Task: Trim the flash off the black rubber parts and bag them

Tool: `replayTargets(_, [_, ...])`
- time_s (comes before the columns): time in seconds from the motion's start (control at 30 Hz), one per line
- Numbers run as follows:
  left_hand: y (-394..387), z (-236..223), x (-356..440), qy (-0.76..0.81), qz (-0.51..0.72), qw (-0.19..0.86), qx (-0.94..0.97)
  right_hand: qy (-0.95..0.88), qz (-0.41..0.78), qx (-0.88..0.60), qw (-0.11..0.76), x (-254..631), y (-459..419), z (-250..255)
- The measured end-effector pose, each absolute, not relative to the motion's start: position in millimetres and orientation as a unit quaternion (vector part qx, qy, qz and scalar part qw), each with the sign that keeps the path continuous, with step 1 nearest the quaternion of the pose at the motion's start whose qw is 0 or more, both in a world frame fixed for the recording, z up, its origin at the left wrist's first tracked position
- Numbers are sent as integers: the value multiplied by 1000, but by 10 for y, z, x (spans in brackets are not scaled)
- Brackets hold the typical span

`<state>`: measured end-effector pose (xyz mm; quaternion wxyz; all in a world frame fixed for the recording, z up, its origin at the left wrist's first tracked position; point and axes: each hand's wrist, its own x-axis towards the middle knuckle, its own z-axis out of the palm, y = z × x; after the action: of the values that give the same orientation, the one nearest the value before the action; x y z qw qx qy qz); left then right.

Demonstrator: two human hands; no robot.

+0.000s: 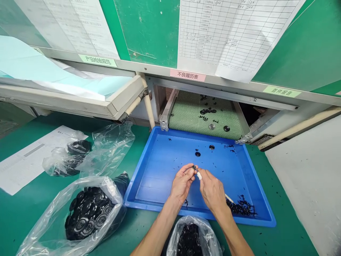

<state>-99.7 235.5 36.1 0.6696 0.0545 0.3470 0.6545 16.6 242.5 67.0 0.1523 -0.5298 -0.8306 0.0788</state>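
Observation:
My left hand (182, 183) is closed in a pinch on a small black plastic part (194, 167), above the blue tray (154, 167). In my right hand (213, 188) is a thin pen-like tool (199, 175) with a white grip. Its tip meets the black part, and its pale rear end sticks out behind the hand. Fingers hide much of both things. On the tray floor beyond my hands lie a black disc (197, 154) and another black disc (211, 147). A pile of black scraps (242, 207) fills the tray's near right corner.
A green conveyor belt (183, 117) carrying black parts ends over the tray's far edge. An open bag of black discs (89, 213) stands left; another bag (189, 238) is between my forearms. Smaller bags (70, 160) lie on a paper sheet (21, 161). A paper-filled shelf (106, 106) juts out above.

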Motion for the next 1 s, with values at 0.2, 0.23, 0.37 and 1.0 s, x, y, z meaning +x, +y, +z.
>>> replayTargets(0.2, [2345,418,-1007,337,655,672,80,-815,31,-563,134,76,2375,732])
replayTargets(0.23, [2344,428,-1006,338,658,667,86,-814,32,-565,132,64,2362,744])
replayTargets(0.37, [2354,440,-994,370,675,629,111,-802,96,-572,145,47,2371,769])
replayTargets(1.0, [2379,415,-986,476,691,501,211,-757,282,-546,222,45,2519,693])
